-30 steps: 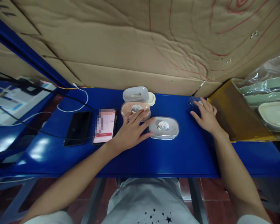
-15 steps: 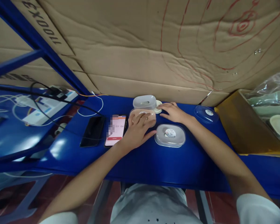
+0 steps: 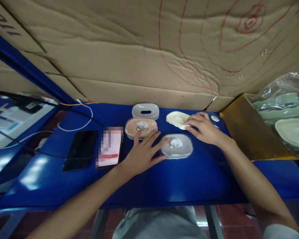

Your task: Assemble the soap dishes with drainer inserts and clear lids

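My left hand (image 3: 144,152) has its fingers spread, at the near edge of a peach oval soap box (image 3: 132,127) with a clear lid and round label. Its fingertips also reach over the left side of a grey oval soap box (image 3: 184,147), likewise clear-lidded and labelled. With fingers and thumb closed at its right end, my right hand (image 3: 205,127) holds a cream oval tray (image 3: 175,118) low at the table's back. Behind the peach box stands a whitish oval part (image 3: 137,113) with a dark slot. A clear oval lid (image 3: 218,124) with a label lies partly behind my right hand.
Two phones, one dark (image 3: 79,149) and one lit (image 3: 111,146), lie on the blue table (image 3: 149,189) at left, near cables and a power strip (image 3: 22,119). An open carton (image 3: 244,129) with cream and green parts stands right. Cardboard (image 3: 114,59) walls the back.
My right hand has moved right, bringing the cream tray out from beside the slotted part. My left hand has drawn back from the top of the peach box. The view has shifted.
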A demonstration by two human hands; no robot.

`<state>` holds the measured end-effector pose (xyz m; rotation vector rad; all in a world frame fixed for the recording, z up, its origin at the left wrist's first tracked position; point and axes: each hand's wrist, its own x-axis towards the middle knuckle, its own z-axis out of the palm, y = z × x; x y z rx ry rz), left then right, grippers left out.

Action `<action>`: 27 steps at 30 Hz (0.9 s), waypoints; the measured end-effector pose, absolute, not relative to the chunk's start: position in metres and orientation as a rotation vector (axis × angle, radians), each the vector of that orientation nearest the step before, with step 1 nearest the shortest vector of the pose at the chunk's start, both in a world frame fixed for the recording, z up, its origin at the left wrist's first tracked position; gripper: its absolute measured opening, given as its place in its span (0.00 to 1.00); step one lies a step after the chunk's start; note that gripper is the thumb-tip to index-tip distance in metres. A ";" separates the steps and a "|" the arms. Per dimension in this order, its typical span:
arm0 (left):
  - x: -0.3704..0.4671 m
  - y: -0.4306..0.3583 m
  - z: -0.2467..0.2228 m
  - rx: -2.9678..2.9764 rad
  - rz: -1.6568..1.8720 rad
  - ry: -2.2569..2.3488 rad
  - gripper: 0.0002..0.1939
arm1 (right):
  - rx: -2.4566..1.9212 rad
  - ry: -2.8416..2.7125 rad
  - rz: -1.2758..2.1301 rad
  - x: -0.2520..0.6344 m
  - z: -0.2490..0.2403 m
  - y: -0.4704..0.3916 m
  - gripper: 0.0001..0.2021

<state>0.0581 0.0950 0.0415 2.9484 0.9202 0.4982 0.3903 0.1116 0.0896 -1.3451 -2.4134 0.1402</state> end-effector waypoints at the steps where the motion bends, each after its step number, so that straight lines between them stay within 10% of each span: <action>1: 0.058 0.097 0.041 2.940 0.499 0.940 0.29 | -1.370 -2.361 0.138 0.396 0.093 0.100 0.12; 9: 0.066 0.101 0.037 2.780 0.768 1.258 0.25 | -1.319 -2.112 0.159 0.389 0.090 -0.017 0.14; 14: 0.058 0.090 0.048 2.766 0.728 0.677 0.23 | -1.242 -2.319 0.324 0.369 0.059 -0.049 0.15; 23: 0.060 0.089 0.035 2.846 0.396 0.499 0.25 | -1.424 -2.369 0.349 0.420 0.054 0.024 0.15; 27: 0.059 0.091 0.038 2.843 0.407 0.514 0.23 | -1.806 -2.077 0.028 0.479 0.044 0.076 0.31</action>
